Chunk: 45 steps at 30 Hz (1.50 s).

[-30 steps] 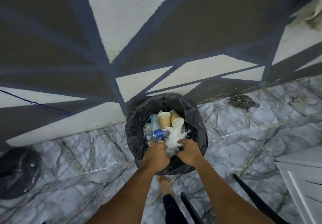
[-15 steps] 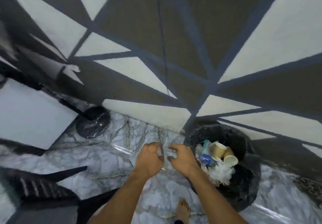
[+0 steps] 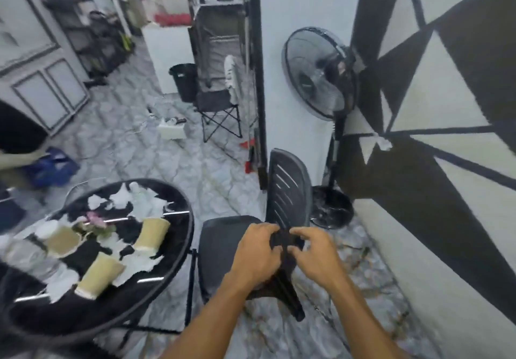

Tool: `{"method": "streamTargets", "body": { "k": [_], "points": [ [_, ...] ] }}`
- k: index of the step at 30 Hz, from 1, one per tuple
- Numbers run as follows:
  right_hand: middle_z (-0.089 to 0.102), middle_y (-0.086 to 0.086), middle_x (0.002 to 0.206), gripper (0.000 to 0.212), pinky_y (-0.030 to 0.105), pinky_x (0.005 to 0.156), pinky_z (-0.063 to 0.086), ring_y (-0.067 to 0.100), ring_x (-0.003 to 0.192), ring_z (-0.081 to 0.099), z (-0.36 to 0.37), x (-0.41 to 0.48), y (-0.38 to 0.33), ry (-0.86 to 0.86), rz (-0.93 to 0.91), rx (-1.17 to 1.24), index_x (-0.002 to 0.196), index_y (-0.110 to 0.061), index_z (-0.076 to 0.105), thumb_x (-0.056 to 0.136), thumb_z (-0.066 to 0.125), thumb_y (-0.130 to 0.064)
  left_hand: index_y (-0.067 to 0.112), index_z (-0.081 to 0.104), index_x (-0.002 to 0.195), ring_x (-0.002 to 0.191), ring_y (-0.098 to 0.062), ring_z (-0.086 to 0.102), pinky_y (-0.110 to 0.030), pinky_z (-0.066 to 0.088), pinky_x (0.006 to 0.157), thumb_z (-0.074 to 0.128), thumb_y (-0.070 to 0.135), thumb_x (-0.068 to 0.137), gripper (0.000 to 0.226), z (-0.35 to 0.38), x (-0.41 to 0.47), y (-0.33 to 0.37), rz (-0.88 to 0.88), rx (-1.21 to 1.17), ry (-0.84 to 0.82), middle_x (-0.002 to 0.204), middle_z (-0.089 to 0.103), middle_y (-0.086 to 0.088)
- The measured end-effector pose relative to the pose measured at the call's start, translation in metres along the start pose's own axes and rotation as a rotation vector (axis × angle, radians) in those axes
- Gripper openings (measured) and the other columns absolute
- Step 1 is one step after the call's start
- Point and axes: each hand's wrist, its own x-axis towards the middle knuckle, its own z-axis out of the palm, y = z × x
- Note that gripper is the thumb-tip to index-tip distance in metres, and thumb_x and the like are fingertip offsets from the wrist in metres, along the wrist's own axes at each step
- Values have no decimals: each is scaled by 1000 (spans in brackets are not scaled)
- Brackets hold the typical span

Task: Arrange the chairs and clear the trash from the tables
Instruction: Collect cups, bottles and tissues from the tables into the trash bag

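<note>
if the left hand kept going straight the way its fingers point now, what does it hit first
Probably the right hand: the left hand has its fingers curled toward it, nearly touching, above the dark chair. Depth is unclear.

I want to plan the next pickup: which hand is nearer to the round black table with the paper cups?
Left. The left hand is in front of the chair seat, closer to the round black table. The right hand is farther from it, on the wall side.

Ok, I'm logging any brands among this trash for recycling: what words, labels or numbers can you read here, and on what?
None can be read.
Paper cups on the round table: plain tan sides, no print visible.
Torn white paper: blank as far as the blur allows.
Red and white item at the back: too blurred to read.
Standing fan: any badge at its hub is too small to read.
</note>
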Motion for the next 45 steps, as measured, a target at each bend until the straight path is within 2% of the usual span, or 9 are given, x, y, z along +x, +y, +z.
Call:
{"method": "streamTargets", "body": {
  "k": [3, 10, 16, 20, 27, 33, 38, 41, 45],
  "points": [
    [68, -7, 114, 37, 21, 89, 47, 8, 103, 60, 55, 14, -41, -148, -99, -14, 114, -23, 70, 78, 74, -20, 16, 62, 129, 122, -22, 52, -33, 40, 104, 62, 24, 86, 44, -37, -20, -51, -155, 17, 83, 130, 63, 0],
    [64, -5, 120, 37, 30, 98, 47, 12, 113, 57, 154, 42, -121, -470, -303, -21, 117, -28, 67, 81, 70, -22, 23, 64, 101, 91, -19, 58, -39, 51, 77, 56, 22, 75, 27, -96, -57, -132, -434, 28, 231, 94, 63, 9],
    [62, -7, 121, 41, 25, 97, 45, 11, 115, 56, 204, 79, -155, -661, -399, -82, 122, -25, 65, 82, 70, -20, 23, 59, 131, 115, -18, 57, -36, 49, 97, 61, 27, 81, 51, -126, -75, -171, -712, -34, 364, 128, 61, 0],
    [64, -6, 116, 44, 29, 90, 50, 15, 108, 61, 237, 96, -169, -745, -442, -110, 119, -27, 65, 76, 70, -25, 18, 61, 129, 118, -19, 56, -30, 44, 96, 65, 15, 86, 43, -131, -77, -196, -821, -32, 414, 126, 63, 0],
    [43, -3, 144, 85, 36, 105, 41, 19, 131, 42, 294, 113, -178, -747, -421, -236, 148, -21, 34, 76, 78, -36, 22, 49, 144, 136, -15, 40, -30, 35, 111, 69, 24, 84, 63, -138, -91, -249, -985, -54, 428, 144, 51, 3],
    [21, -2, 157, 113, 40, 110, 35, 19, 143, 22, 349, 129, -192, -662, -384, -335, 151, -26, 18, 62, 84, -50, 25, 33, 151, 135, -22, 36, -42, 38, 111, 67, 20, 72, 86, -153, -87, -323, -995, 22, 374, 151, 41, 3],
    [11, 7, 159, 133, 48, 115, 28, 27, 147, 11, 401, 141, -199, -580, -341, -486, 152, -24, 5, 52, 87, -56, 23, 19, 156, 145, -25, 25, -40, 28, 118, 71, 20, 73, 99, -156, -80, -380, -1015, 112, 221, 159, 25, -3],
    [12, 6, 158, 135, 50, 115, 26, 27, 147, 10, 421, 146, -199, -539, -297, -559, 152, -21, 2, 53, 87, -54, 24, 15, 156, 143, -25, 27, -41, 27, 116, 68, 23, 76, 97, -149, -76, -405, -994, 138, 166, 158, 28, -3],
    [35, -2, 134, 116, 42, 99, 43, 21, 125, 34, 423, 151, -193, -456, -312, -591, 142, -20, 17, 52, 87, -41, 26, 23, 153, 129, -22, 42, -41, 38, 107, 65, 28, 76, 88, -145, -78, -414, -963, 116, 133, 144, 47, 4]
  ]
}}
